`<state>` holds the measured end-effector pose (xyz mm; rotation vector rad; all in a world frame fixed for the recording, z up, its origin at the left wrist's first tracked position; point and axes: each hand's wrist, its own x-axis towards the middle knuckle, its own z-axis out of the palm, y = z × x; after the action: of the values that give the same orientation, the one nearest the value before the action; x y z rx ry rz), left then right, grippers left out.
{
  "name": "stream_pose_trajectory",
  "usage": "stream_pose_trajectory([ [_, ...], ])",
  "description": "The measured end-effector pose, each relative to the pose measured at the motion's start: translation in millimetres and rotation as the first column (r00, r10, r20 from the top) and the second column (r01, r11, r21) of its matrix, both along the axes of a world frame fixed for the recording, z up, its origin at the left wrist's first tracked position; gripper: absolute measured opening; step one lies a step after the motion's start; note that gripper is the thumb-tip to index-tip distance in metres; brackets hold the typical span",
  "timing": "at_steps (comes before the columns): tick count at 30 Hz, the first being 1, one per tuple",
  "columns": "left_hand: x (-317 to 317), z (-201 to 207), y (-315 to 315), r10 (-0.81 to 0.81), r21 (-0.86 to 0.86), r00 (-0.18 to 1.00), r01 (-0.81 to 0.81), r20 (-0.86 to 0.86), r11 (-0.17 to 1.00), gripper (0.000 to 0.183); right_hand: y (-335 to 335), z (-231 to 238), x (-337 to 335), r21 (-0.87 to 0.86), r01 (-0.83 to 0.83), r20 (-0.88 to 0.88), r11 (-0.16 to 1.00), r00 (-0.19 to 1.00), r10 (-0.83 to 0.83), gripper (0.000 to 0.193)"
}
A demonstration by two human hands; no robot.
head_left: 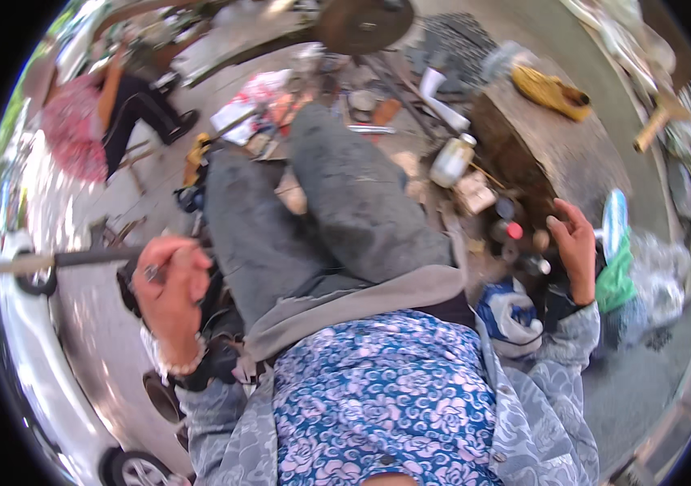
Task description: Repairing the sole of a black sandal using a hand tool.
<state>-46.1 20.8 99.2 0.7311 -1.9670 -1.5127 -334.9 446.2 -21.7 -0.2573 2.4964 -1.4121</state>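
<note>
My left hand (pixel 169 279) is raised left of my lap with its fingers curled in. A dark rod with a pale end (pixel 90 258) runs behind or into this hand; I cannot tell whether the fingers grip it. On the other side, my right hand (pixel 576 249) is held up with thumb and fingers loosely bent and apart, nothing visible in it. Near it stand several small bottles and jars, one with a red cap (pixel 514 231). A grey cloth (pixel 361 194) covers my legs.
A clear bottle with yellowish contents (pixel 452 160) stands beyond my right knee, near a yellow shoe (pixel 552 92). A blue-white bag (pixel 511 312) sits by my right side, a green bag (pixel 616 279) farther right. Another person (pixel 90 121) sits far left; cars (pixel 46 364) line the left.
</note>
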Motion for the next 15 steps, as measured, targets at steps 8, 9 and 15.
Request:
stream_pose_trajectory([
  [8, -3, 54, 5, -0.009, -0.428, 1.000, 0.003, -0.012, 0.904, 0.008, -233, 110, 79, -0.712, -0.634, 0.219, 0.302, 0.208, 0.953, 0.067],
  [9, 2, 58, -1, -0.014, -0.462, 0.998, -0.012, -0.055, 0.887, 0.008, -243, 103, 84, -0.697, -0.686, 0.254, 0.207, 0.034, 0.967, 0.063],
  [15, 76, 63, -38, 0.016, -0.697, 0.999, 0.018, 0.042, 0.717, 0.010, -210, 90, 56, -0.380, -0.771, 0.206, 0.512, 0.469, 0.859, 0.022],
])
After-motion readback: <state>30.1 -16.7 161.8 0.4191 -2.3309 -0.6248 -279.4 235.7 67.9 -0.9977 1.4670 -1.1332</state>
